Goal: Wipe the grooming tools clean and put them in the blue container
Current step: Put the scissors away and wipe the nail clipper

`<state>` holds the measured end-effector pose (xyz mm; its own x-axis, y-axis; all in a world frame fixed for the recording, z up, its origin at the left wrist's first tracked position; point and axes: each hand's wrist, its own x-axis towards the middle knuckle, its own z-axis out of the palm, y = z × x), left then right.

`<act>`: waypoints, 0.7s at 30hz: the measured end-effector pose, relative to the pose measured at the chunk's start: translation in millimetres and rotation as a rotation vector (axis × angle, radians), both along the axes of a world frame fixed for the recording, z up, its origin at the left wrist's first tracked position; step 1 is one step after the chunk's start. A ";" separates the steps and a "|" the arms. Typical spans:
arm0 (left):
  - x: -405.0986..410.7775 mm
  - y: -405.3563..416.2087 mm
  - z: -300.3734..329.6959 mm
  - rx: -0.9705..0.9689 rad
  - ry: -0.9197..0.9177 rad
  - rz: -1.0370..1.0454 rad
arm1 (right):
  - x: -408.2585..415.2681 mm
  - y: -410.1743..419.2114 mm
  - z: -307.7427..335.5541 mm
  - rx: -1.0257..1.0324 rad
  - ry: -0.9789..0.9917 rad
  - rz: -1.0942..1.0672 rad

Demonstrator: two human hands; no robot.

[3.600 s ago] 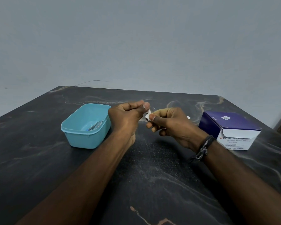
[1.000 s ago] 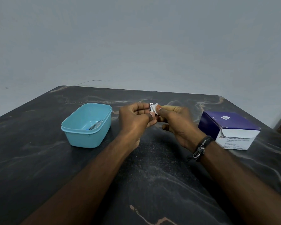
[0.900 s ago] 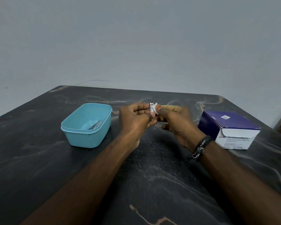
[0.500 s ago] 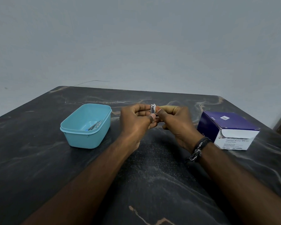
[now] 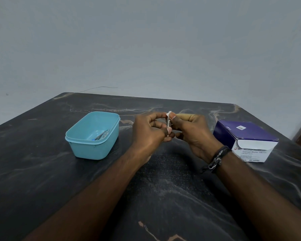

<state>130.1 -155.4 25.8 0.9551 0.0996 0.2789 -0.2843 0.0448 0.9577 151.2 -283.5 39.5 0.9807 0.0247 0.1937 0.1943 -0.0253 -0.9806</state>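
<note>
Above the middle of the dark marble table, my left hand (image 5: 150, 131) pinches a small metal nail clipper (image 5: 168, 125), held upright between thumb and fingers. My right hand (image 5: 192, 132) presses a small white wipe (image 5: 169, 113) against the clipper's top end with its thumb. The two hands touch around the clipper, and most of it is hidden by fingers. To the left stands the blue container (image 5: 87, 146), with thin metal grooming tools (image 5: 101, 136) lying inside.
A purple and white box of alcohol swabs (image 5: 247, 140) sits at the right, close to my right wrist. The table's far edge (image 5: 146, 97) meets a plain grey wall. A dark bracelet circles my right wrist.
The clipper has turned from flat to upright between my fingers. The wipe has moved up to its top end. Both hands stay in the same spot over the table.
</note>
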 end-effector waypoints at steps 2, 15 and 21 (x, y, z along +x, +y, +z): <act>1.7 0.8 -0.4 -0.010 -0.001 0.038 | -0.1 0.2 0.6 -0.023 0.016 0.014; 0.5 0.6 -2.1 0.337 -0.155 0.152 | 0.3 -1.1 1.5 -0.019 0.034 -0.078; -2.3 -0.4 1.3 0.310 -0.188 0.276 | 1.9 -1.4 0.9 -0.054 -0.020 -0.085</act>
<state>127.9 -155.9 27.2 0.8345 0.2276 0.5018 -0.4158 -0.3375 0.8445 153.1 -284.9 40.4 0.9757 -0.0480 0.2137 0.2085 -0.0951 -0.9734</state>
